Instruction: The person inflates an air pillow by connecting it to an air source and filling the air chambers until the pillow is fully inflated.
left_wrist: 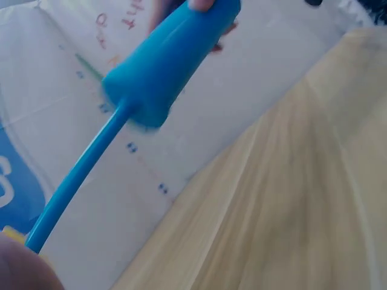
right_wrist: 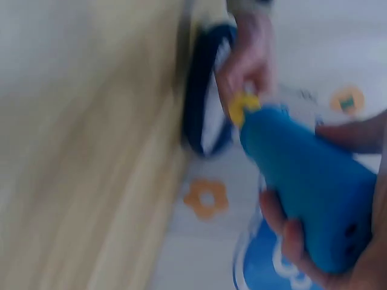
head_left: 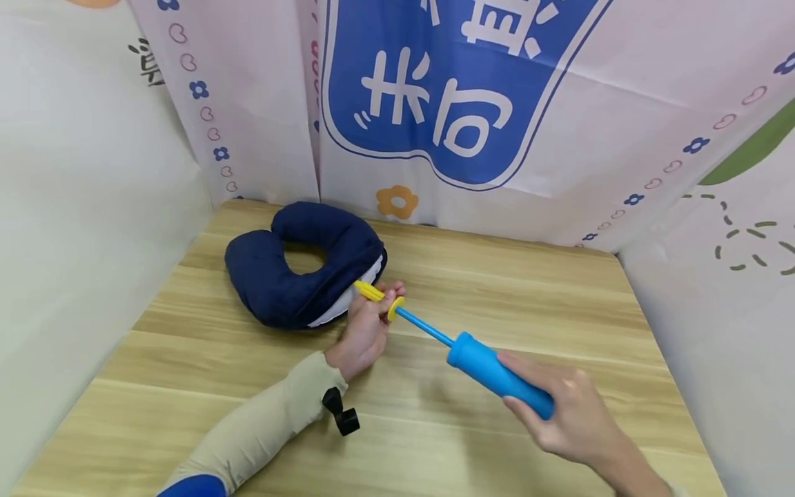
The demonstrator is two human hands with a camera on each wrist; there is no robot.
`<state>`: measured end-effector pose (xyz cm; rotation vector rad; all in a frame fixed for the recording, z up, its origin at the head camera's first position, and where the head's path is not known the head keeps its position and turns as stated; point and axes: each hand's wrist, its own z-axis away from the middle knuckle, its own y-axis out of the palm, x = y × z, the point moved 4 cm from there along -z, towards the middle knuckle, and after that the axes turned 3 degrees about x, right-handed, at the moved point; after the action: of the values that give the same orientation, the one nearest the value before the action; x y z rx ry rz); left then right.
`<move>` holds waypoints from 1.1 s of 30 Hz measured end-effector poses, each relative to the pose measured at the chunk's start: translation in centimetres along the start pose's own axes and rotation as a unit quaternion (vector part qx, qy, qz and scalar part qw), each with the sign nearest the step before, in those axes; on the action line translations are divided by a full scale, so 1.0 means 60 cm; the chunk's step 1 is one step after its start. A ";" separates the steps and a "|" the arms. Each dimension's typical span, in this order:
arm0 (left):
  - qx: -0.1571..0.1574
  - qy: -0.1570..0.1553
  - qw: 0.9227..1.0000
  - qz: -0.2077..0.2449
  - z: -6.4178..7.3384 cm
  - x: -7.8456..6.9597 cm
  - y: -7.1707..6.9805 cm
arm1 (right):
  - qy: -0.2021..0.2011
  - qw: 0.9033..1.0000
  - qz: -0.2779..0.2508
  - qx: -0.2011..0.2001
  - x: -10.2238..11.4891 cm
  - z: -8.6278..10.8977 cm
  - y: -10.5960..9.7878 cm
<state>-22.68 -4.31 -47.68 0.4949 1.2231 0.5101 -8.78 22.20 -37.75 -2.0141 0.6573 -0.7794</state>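
A navy U-shaped neck pillow [head_left: 257, 273] lies on the table, a white inner part [head_left: 330, 315] showing through the opening along its side. At that opening my left hand [head_left: 363, 338] holds the yellow nozzle end [head_left: 368, 290] of a blue hand pump, whose tip points at the white part. A thin blue rod [head_left: 425, 326] runs from the yellow flange to the blue barrel [head_left: 475, 355]. My right hand [head_left: 574, 411] grips this barrel, fingers and thumb around it; the right wrist view shows the barrel [right_wrist: 308, 175] end-on, blurred.
The wood-grain table [head_left: 422, 442] is bounded by a printed white cloth backdrop [head_left: 261, 103] and plain side walls. A black mount [head_left: 340, 412] sticks out from my left sleeve [head_left: 267, 414].
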 end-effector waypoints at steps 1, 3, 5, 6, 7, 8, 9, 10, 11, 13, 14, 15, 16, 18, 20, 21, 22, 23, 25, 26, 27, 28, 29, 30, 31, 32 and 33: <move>-0.007 0.002 1.000 -0.004 0.002 0.003 0.004 | -0.008 1.000 0.008 -0.012 0.005 -0.009 0.010; -0.016 0.006 1.000 -0.014 0.005 0.009 0.010 | -0.027 0.999 0.025 -0.033 0.014 -0.029 0.035; -0.022 0.008 1.000 -0.019 0.010 0.015 0.011 | -0.038 0.998 0.030 -0.044 0.020 -0.049 0.061; -0.022 0.008 1.000 -0.020 0.013 0.017 0.011 | -0.043 0.998 0.028 -0.045 0.019 -0.058 0.072; -0.017 0.009 1.000 -0.021 0.015 0.019 0.011 | -0.047 0.998 0.024 -0.042 0.017 -0.065 0.081; -0.011 0.009 1.000 -0.020 0.016 0.020 0.011 | -0.049 0.998 0.020 -0.034 0.014 -0.070 0.089; -0.002 0.009 1.000 -0.020 0.017 0.022 0.011 | -0.049 0.998 0.013 -0.025 0.010 -0.072 0.092; 0.009 0.008 1.000 -0.019 0.018 0.023 0.011 | -0.048 0.999 0.004 -0.017 0.004 -0.070 0.092; 0.021 0.005 1.000 -0.017 0.018 0.023 0.011 | -0.042 0.999 -0.005 -0.009 -0.001 -0.065 0.089; 0.042 -0.005 0.999 -0.016 0.018 0.022 0.011 | -0.027 0.999 -0.020 0.008 -0.011 -0.049 0.075; 0.048 -0.007 0.999 -0.014 0.018 0.020 0.009 | -0.017 0.999 -0.026 0.013 -0.013 -0.040 0.066; 0.051 -0.007 0.999 -0.011 0.017 0.018 0.007 | -0.009 0.999 -0.032 0.014 -0.015 -0.032 0.057; 0.050 -0.005 0.999 -0.008 0.016 0.015 0.005 | -0.003 0.999 -0.037 0.014 -0.015 -0.026 0.050; 0.041 0.000 0.999 -0.007 0.017 0.009 0.000 | 0.004 0.999 -0.035 0.012 -0.012 -0.022 0.044; 0.029 0.009 0.999 -0.010 0.019 0.007 -0.002 | -0.007 1.000 -0.027 0.001 -0.004 -0.029 0.050; 0.022 0.014 1.000 -0.011 0.021 0.006 -0.003 | -0.016 1.000 -0.022 -0.007 0.000 -0.035 0.056; 0.016 0.017 1.000 -0.016 0.024 0.007 -0.002 | -0.024 1.000 -0.014 -0.015 0.004 -0.042 0.064; 0.011 0.019 1.000 -0.019 0.026 0.008 -0.002 | -0.032 0.999 -0.007 -0.022 0.008 -0.050 0.073; 0.005 0.022 1.000 -0.022 0.031 0.011 0.000 | -0.045 0.998 0.003 -0.031 0.015 -0.067 0.091; 0.004 0.023 0.999 -0.022 0.032 0.012 0.000 | -0.047 0.998 0.006 -0.033 0.018 -0.074 0.098; 0.006 0.024 0.999 -0.023 0.034 0.012 0.001 | -0.047 0.998 0.007 -0.035 0.021 -0.081 0.105; 0.012 0.023 0.999 -0.025 0.035 0.011 0.002 | -0.044 0.998 0.007 -0.035 0.023 -0.087 0.109; 0.024 0.020 0.999 -0.028 0.037 0.009 0.002 | -0.041 0.999 0.004 -0.035 0.024 -0.091 0.112; 0.036 0.012 0.998 -0.041 0.036 0.006 0.001 | -0.034 0.999 0.001 -0.032 0.025 -0.093 0.113; 0.050 0.000 0.997 -0.063 0.036 0.003 -0.001 | -0.027 0.999 -0.003 -0.031 0.025 -0.093 0.113; 0.064 -0.015 0.994 -0.090 0.036 -0.002 -0.004 | -0.019 0.999 -0.008 -0.031 0.024 -0.093 0.111; 0.079 -0.029 0.989 -0.124 0.037 -0.009 -0.010 | -0.011 0.999 -0.013 -0.030 0.023 -0.091 0.109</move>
<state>-20.63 -5.33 -47.05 0.4786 1.2531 0.1862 -12.87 15.12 -40.55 -2.0869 0.6490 -0.7597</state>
